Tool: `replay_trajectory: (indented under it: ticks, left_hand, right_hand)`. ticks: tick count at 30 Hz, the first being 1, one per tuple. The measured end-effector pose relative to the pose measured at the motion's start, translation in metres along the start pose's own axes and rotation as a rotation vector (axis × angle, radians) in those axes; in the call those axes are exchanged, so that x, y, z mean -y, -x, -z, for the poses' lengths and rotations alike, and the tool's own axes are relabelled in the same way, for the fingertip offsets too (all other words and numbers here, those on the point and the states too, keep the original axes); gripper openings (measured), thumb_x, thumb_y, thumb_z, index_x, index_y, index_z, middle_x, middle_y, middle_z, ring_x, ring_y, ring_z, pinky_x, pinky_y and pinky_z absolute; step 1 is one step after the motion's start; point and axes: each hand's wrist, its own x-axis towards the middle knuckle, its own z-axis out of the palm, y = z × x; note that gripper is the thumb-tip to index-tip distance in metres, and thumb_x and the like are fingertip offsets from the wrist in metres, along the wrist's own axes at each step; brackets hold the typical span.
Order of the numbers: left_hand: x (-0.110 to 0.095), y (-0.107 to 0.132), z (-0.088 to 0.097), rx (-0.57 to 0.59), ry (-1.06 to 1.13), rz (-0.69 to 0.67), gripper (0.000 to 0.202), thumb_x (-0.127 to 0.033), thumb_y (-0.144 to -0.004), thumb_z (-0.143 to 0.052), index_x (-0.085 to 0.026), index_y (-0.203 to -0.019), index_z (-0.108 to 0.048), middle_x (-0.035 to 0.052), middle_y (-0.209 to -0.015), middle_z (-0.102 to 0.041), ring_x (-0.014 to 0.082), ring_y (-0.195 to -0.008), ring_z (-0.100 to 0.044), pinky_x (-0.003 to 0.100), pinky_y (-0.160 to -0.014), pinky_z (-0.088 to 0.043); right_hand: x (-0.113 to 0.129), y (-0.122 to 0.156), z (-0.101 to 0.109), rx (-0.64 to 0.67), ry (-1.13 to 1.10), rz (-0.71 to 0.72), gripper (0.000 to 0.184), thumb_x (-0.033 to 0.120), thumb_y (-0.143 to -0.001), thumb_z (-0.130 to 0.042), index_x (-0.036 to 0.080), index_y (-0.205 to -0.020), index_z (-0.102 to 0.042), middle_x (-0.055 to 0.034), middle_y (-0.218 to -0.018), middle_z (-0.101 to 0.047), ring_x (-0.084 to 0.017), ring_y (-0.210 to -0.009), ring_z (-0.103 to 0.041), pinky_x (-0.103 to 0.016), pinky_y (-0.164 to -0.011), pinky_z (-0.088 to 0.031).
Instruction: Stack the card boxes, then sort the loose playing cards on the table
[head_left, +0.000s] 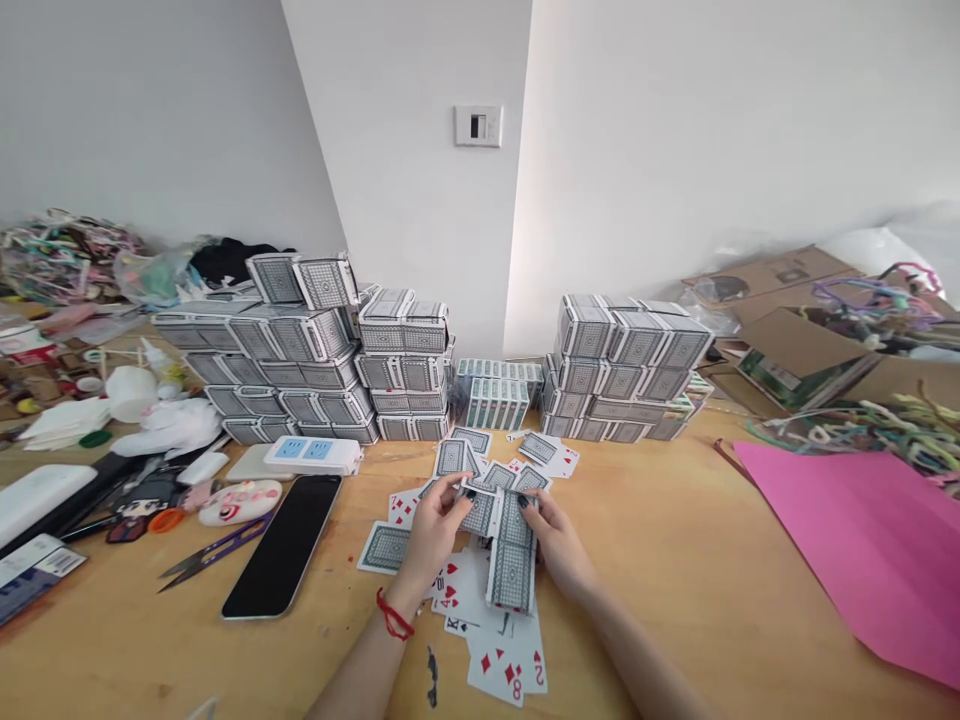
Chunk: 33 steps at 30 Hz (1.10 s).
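Note:
Between my two hands is a piece built of folded playing cards (512, 560), grey patterned backs outward. My left hand (441, 520) pinches its upper left part between thumb and fingers. At its upper right, my right hand (553, 535) grips the edge, thumb on the front. Below and behind it, loose playing cards (495, 668) lie spread on the table, some face up, such as an eight of diamonds. A face-down card (385, 547) rests left of my left wrist, and more cards (541, 450) lie beyond my fingers.
Stacked card blocks stand at the back left (292, 335) and back right (630, 350), with boxed card decks (497, 393) between. Left are a phone (283, 548), scissors (217, 550) and a power strip (315, 455). Pink paper (847, 540) and an open cardboard box (806, 350) occupy the right.

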Motion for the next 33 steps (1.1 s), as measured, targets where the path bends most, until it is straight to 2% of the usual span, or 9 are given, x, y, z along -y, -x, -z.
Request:
replay_trajectory:
  ticks: [6,9,16,21,25,28,33]
  left_hand:
    - [-0.001,0.006,-0.009,0.025,-0.012,0.101,0.019,-0.033,-0.078,-0.044,-0.022,-0.094,-0.042,-0.0082,-0.051,-0.041,0.0102,-0.041,-0.040,0.020,-0.040,-0.032]
    - [0.000,0.009,-0.012,0.071,-0.051,0.087,0.018,-0.035,-0.081,-0.040,-0.023,-0.094,-0.040,-0.0098,-0.046,-0.036,0.0092,-0.035,-0.035,0.020,-0.038,-0.030]
    - [0.004,0.009,-0.013,0.127,-0.014,0.073,0.019,-0.039,-0.083,-0.038,-0.023,-0.093,-0.038,-0.0091,-0.046,-0.037,0.0092,-0.035,-0.035,0.020,-0.038,-0.029]
    - [0.002,0.009,-0.014,0.112,-0.005,0.039,0.023,-0.046,-0.083,-0.037,-0.023,-0.086,-0.039,-0.0082,-0.051,-0.038,0.0086,-0.036,-0.035,0.021,-0.038,-0.030]
    - [0.001,0.008,-0.015,0.126,0.006,0.045,0.023,-0.046,-0.083,-0.036,-0.024,-0.085,-0.038,-0.0087,-0.050,-0.037,0.0084,-0.036,-0.035,0.020,-0.038,-0.031]
    - [-0.002,0.009,-0.015,0.144,0.009,0.055,0.023,-0.046,-0.083,-0.036,-0.024,-0.089,-0.040,-0.0081,-0.050,-0.038,0.0088,-0.037,-0.036,0.020,-0.039,-0.032]
    - [-0.010,0.013,-0.013,0.172,0.030,0.071,0.033,-0.045,-0.081,-0.038,-0.024,-0.107,-0.041,-0.0062,-0.052,-0.042,0.0107,-0.039,-0.039,0.022,-0.041,-0.035]
  right_hand:
    - [0.003,0.005,-0.009,-0.030,0.020,0.037,0.029,0.050,-0.072,-0.054,0.024,-0.081,-0.047,0.0020,-0.070,-0.053,-0.018,-0.068,-0.050,-0.029,-0.064,-0.040]
    - [0.002,0.006,-0.011,-0.052,0.030,0.046,0.027,0.050,-0.073,-0.053,0.026,-0.082,-0.046,0.0020,-0.069,-0.053,-0.019,-0.067,-0.051,-0.030,-0.063,-0.040]
    - [0.000,0.004,-0.008,-0.014,0.105,0.113,0.025,0.047,-0.077,-0.049,0.026,-0.087,-0.041,0.0014,-0.073,-0.052,-0.017,-0.064,-0.051,-0.029,-0.059,-0.041]
    - [0.002,0.006,-0.010,0.053,0.009,0.072,0.029,0.048,-0.076,-0.049,0.028,-0.093,-0.038,0.0028,-0.071,-0.053,-0.018,-0.062,-0.055,-0.029,-0.054,-0.042]
    - [0.005,0.007,-0.012,0.070,-0.047,0.048,0.028,0.047,-0.075,-0.050,0.029,-0.091,-0.036,0.0035,-0.070,-0.053,-0.018,-0.062,-0.056,-0.029,-0.054,-0.042]
    - [0.005,0.007,-0.011,0.061,-0.038,0.056,0.028,0.047,-0.076,-0.050,0.028,-0.090,-0.036,0.0032,-0.071,-0.052,-0.017,-0.061,-0.054,-0.030,-0.056,-0.043]
    - [0.002,0.005,-0.008,0.019,0.015,0.077,0.026,0.047,-0.076,-0.050,0.028,-0.089,-0.038,0.0019,-0.079,-0.052,-0.017,-0.066,-0.051,-0.030,-0.062,-0.042]
